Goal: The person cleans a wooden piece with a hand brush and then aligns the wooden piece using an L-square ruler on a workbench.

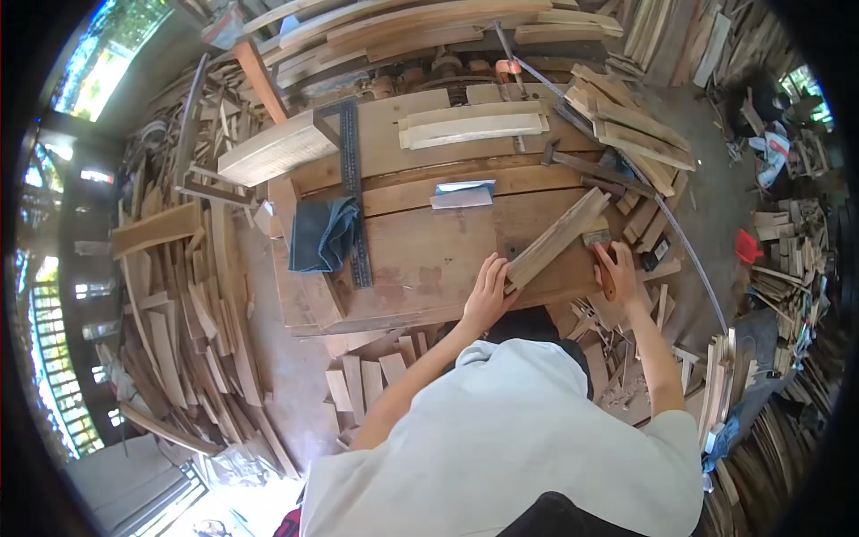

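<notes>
Paintbrush (598, 238) with reddish-brown handle, clasped in the grip of the right hand (621, 270), long light-brown wooden bar (562, 234) slanting across the brown plank counter (420, 253), beside the brush, near end grasped by the left hand (488, 286)

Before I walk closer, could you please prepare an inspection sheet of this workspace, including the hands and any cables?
Surface: wooden bench, with seams between boards and some dark stains.
Things in use: a wooden piece, lying slanted near the bench's close edge; a brush to its right.
Clutter: blue cloth, dark ruler, folded paper, hammer.
Hands: left hand touches the wooden piece's near end; right hand holds the brush.
Cables: none certain; a long thin strip runs along the right, nature unclear.
Surroundings: timber piles on both sides.
</notes>
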`<act>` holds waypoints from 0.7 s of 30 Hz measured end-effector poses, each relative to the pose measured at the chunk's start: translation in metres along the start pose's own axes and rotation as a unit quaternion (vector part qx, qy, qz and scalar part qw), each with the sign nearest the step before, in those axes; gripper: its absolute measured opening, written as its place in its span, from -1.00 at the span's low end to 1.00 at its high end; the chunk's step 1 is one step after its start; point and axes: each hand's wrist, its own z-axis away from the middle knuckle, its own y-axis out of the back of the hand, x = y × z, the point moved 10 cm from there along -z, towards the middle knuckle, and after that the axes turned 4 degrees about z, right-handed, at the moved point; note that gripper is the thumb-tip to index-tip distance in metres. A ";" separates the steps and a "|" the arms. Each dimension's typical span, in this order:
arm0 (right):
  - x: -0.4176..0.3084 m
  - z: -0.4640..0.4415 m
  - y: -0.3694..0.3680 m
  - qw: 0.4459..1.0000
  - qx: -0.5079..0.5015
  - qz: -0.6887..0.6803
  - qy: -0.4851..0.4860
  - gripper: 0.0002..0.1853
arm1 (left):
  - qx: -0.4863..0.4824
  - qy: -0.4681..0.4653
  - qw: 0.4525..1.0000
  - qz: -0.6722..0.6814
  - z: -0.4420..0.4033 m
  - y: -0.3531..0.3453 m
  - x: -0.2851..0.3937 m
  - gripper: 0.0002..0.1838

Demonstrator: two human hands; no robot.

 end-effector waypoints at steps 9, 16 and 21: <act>-0.055 0.005 0.048 0.981 0.102 -0.054 -0.154 -0.54 | 0.006 0.024 0.997 0.074 -0.018 0.058 -0.029 -0.37; -0.053 0.008 0.040 0.775 0.246 -0.439 -0.381 -0.66 | 0.008 0.059 0.998 0.001 0.002 0.111 -0.085 -0.34; -0.118 -0.066 -0.052 0.450 0.019 -0.819 -0.354 -0.57 | 0.122 0.138 0.983 -0.007 0.021 0.149 -0.080 -0.36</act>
